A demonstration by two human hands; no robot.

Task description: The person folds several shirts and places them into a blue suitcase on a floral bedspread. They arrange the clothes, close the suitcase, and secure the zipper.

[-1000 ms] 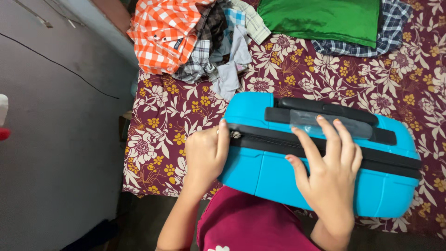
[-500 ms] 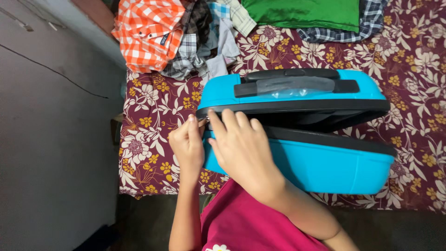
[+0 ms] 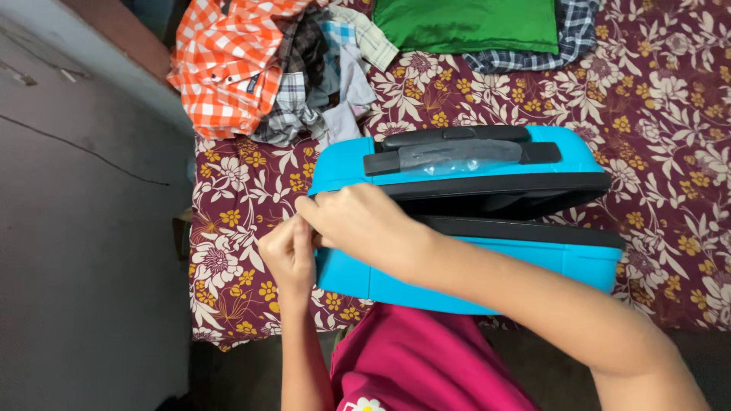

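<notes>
The fingers (image 3: 306,209) of the right hand (image 3: 365,224) are curling tight, pinching something small at the left corner of the blue suitcase (image 3: 464,228); it is too small to tell what. The left hand (image 3: 288,255) is pressing on that same corner, fingers bent. The suitcase is lying on the flowery bed (image 3: 670,137), its lid gaping partly open. Clothes (image 3: 266,68) are waiting behind the suitcase, not packed yet.

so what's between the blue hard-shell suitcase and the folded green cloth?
Head view: only the maroon floral bedsheet lies between the blue hard-shell suitcase and the folded green cloth.
</notes>
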